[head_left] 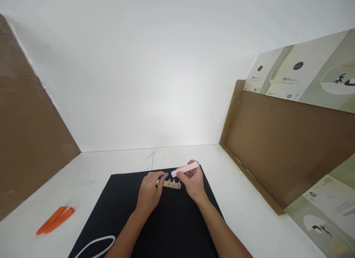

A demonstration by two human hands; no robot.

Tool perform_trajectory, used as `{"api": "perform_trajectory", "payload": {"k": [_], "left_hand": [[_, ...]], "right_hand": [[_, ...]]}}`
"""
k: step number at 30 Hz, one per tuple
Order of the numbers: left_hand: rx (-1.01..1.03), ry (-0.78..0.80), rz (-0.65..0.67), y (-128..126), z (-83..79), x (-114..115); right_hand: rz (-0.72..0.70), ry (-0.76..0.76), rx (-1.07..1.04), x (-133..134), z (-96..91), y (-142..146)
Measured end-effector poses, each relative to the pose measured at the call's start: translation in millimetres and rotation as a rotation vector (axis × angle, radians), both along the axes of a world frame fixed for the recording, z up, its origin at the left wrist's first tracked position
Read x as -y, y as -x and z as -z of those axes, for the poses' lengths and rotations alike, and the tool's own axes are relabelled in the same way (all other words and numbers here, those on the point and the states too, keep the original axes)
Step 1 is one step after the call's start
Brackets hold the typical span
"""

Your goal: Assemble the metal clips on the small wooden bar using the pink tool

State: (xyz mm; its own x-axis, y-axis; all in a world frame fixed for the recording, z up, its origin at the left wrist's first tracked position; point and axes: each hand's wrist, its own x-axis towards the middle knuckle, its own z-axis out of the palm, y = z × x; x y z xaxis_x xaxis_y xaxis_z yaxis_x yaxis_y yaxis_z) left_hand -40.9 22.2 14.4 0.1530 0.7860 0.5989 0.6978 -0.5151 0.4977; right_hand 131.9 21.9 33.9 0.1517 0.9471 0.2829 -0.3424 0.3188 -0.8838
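My right hand (195, 180) is closed around a pale pink bar (185, 169), which it holds tilted above the black mat. Just left of it, a short wooden strip (175, 186) carries several small metal pieces with clear tips (173, 182). My left hand (149, 187) is over the strip's left end, thumb and forefinger pinched together. A small clear piece (166, 175) sticks out from those fingertips, above the strip. The pinching fingers hide part of the strip, and I cannot tell whether the clear piece is attached to it.
The black mat (111, 206) lies on a white table (91, 169). Two orange strips (55, 220) rest on the left, and a white cord (97, 240) loops over the mat's near left. Cardboard panels stand at the left (30, 121) and right (288, 139), before a white back wall (155, 73).
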Motion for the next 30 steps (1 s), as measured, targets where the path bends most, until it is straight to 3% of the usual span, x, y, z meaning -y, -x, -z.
{"api": "perform_trajectory", "payload": {"k": [8,16,25,30], "left_hand": [[-0.005,0.003,-0.003,-1.4,-0.5,-0.5],[0.003,0.011,0.004,-2.1,-1.9,0.6],[0.001,0.017,-0.008,-2.8,-4.4,1.7],[0.0,0.017,-0.017,-2.2,-5.1,1.4]], "right_hand": [[0.288,0.0,0.067,-0.6,-2.3,-3.9],[0.127,-0.056,0.129,4.4,-1.7,0.4],[0.292,-0.039,0.09,0.6,-4.0,-3.6],[0.165,-0.027,0.111,2.8,-4.8,-4.2]]}}
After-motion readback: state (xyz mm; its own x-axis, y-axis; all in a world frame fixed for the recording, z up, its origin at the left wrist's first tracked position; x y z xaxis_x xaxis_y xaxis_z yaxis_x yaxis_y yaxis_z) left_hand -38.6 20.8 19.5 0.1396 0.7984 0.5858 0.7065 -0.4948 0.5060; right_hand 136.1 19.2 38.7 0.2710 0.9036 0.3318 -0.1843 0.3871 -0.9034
